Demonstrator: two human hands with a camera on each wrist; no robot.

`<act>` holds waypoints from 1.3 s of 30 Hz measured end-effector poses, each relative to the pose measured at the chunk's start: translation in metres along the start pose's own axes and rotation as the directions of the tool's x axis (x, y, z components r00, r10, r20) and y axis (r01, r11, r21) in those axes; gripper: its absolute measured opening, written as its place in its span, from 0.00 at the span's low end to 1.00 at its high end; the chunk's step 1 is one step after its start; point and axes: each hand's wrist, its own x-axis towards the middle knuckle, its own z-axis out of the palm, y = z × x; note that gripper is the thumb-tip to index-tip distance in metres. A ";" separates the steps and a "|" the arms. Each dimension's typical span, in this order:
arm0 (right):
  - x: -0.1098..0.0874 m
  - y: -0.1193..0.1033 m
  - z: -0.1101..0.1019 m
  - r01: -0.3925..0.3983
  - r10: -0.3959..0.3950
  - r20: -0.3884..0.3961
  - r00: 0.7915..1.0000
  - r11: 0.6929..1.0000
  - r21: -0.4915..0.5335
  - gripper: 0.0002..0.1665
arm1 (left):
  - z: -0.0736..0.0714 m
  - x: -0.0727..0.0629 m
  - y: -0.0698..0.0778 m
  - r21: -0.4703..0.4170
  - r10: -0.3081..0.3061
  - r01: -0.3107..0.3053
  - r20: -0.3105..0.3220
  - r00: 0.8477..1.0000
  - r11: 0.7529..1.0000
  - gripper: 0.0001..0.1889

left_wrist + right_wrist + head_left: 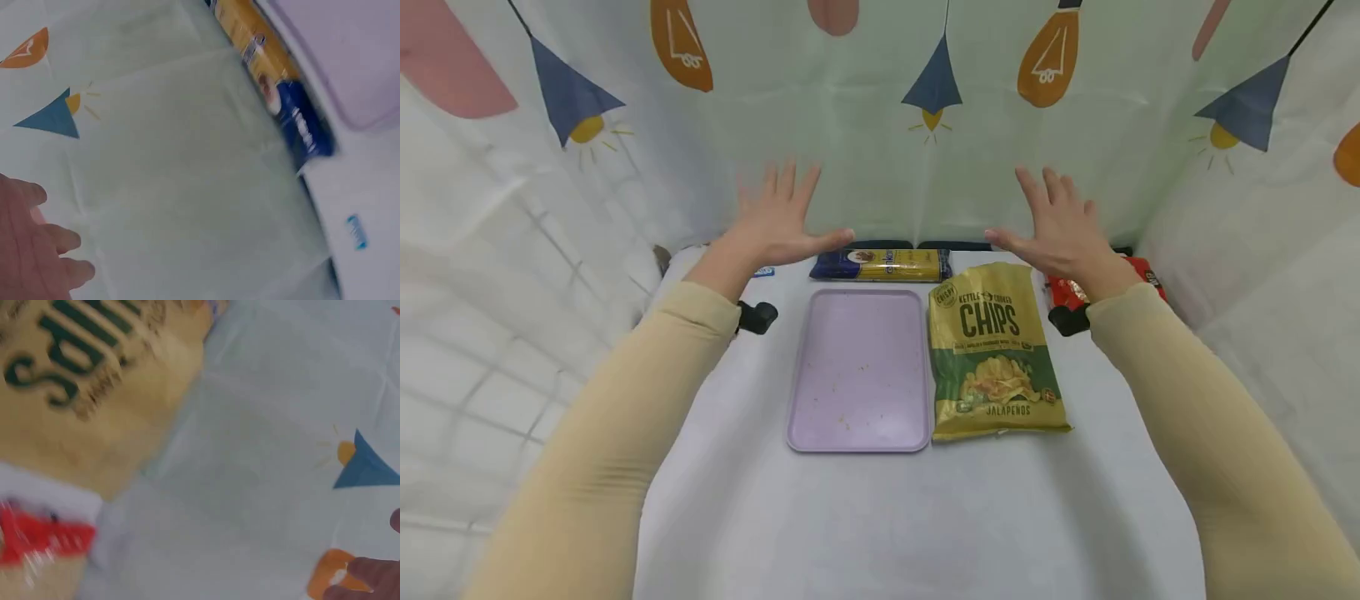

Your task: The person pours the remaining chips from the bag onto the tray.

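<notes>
Both hands are raised over the far part of the table with fingers spread, holding nothing. My left hand (771, 223) is up at the back left, nearest the blue and yellow pasta packet (883, 265). At the back right is my right hand (1056, 225), above a red packet (1067, 292) that the wrist partly hides. A yellow and green bag of jalapeño chips (996, 350) lies flat right of centre. Beside it, on the left, lies a lilac tray (865, 375) with a few crumbs on it. In the left wrist view, part of the left hand (37, 244) shows at the lower left.
The white table (880, 525) has a patterned curtain (880, 150) along its back and pale fabric at both sides. A small blue-and-white item (764, 272) lies by the left wrist. Black straps with dark mounts sit on both wrists.
</notes>
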 end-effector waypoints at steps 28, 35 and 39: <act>-0.194 0.066 0.162 -0.424 0.259 0.388 0.885 0.793 0.438 0.60 | 0.198 -0.178 -0.028 -0.304 0.053 0.006 0.188 0.981 0.953 0.76; -0.192 0.072 0.159 -0.401 0.244 0.359 0.901 0.784 0.474 0.52 | 0.205 -0.177 -0.030 -0.286 0.032 0.017 0.165 0.986 0.958 0.77; -0.191 0.082 0.158 -0.435 0.227 0.394 0.890 0.680 0.590 0.48 | 0.203 -0.176 -0.030 -0.285 0.031 0.020 0.172 0.985 0.958 0.78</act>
